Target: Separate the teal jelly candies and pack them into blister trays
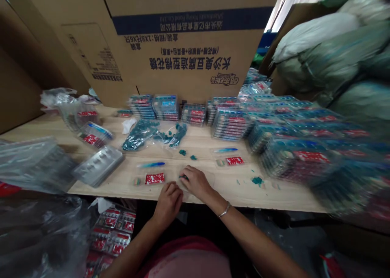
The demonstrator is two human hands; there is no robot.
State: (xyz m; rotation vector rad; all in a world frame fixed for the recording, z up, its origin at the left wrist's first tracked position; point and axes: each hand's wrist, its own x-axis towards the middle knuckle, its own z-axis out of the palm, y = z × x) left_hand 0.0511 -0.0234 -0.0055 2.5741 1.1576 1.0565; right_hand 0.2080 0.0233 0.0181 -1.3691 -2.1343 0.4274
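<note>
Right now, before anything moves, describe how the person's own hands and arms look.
The left hand and right hand are both ungloved, with no sleeves in view. A thin, silver-coloured bracelet circles the right wrist; none shows on the left.

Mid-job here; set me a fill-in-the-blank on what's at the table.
The arm wearing the bracelet is the ____ one.
The patterned packet beyond the left hand is white and ____.
The cardboard box stands with its lettering ____.
Trays without packets are stacked at the table's ____ end.

Missing: right; red; upside down; left.
</note>
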